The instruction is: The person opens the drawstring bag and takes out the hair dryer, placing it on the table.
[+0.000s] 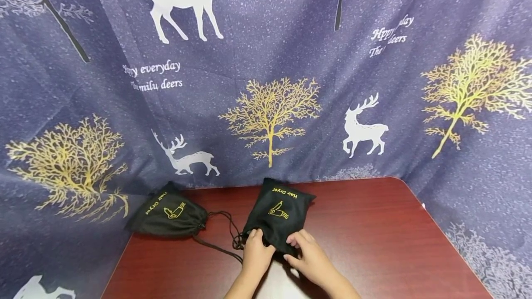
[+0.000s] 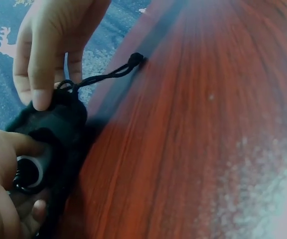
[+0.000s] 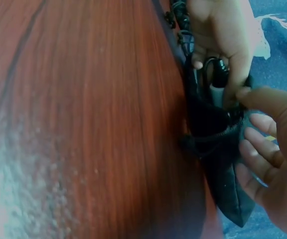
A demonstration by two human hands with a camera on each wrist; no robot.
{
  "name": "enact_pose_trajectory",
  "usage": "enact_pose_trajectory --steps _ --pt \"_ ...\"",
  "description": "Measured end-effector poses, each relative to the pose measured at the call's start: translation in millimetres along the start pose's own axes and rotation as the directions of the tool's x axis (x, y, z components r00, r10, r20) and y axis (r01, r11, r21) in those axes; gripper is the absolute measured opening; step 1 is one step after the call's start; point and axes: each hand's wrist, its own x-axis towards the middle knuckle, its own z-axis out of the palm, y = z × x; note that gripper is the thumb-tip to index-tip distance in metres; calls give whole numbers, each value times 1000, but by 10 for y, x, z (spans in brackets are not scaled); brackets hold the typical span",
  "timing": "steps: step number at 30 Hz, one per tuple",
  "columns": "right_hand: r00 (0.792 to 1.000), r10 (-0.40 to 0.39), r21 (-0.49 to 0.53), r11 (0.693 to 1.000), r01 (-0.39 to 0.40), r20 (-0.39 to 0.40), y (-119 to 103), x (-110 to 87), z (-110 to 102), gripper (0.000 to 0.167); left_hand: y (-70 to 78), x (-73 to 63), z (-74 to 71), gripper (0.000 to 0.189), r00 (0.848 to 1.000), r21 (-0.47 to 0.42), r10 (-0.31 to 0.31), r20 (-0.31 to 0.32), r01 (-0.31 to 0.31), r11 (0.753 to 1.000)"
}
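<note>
A black drawstring bag (image 1: 279, 213) with yellow "Hair Dryer" lettering and a dryer picture lies on the table, its mouth toward me. My left hand (image 1: 256, 253) is at that mouth, thumb inside, gripping the hair dryer's end (image 2: 31, 172), which has a pale ring and a black cord. Most of the dryer is hidden in the cloth. At the mouth's right side is my right hand (image 1: 311, 258), its thumb tip by the bag's rim and its other fingers loosely bent along the outside (image 3: 258, 154), with a gap between thumb and fingers.
A second black "Hair Dryer" bag (image 1: 168, 211) lies at the table's left, its neck drawn together and its cords (image 1: 220, 247) trailing toward the first bag. A blue cloth with deer and trees (image 1: 282, 59) hangs behind the red-brown table (image 1: 386, 243).
</note>
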Motion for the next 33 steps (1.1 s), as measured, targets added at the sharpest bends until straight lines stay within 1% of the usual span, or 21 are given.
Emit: enact_pose_trajectory --steps 4,6,10,12,15,18,24,30,33 --pt "999 42 -3 999 -42 -31 1 23 22 31 0 1 -37 35 1000 -24 3 2 -3 1000" --pt "996 66 -10 998 -67 -57 10 32 29 30 -3 -2 -54 35 1000 -34 -13 17 13 999" --pt "991 71 -28 997 -75 -117 42 50 30 31 -4 -14 -92 35 998 -56 -41 46 43 998" --pt "988 62 -35 997 -67 -144 58 62 29 31 -5 -21 -110 34 997 -61 -53 60 56 997" --pt "982 64 -33 997 -71 -179 67 82 27 29 -8 -31 -140 36 995 -60 -60 80 65 996" --pt "976 79 -20 996 -85 -202 78 99 28 28 -5 -46 -179 39 994 -53 -50 100 56 997" --pt "971 137 -5 990 -141 -196 121 103 17 28 33 -62 -264 46 991 -22 -23 134 27 999" --pt "970 173 -10 984 -178 -169 141 94 -1 25 81 -70 -364 45 982 12 -25 189 24 1000" --pt "970 186 -10 982 -190 -158 135 93 -9 24 89 -86 -395 44 979 32 -18 201 12 999"
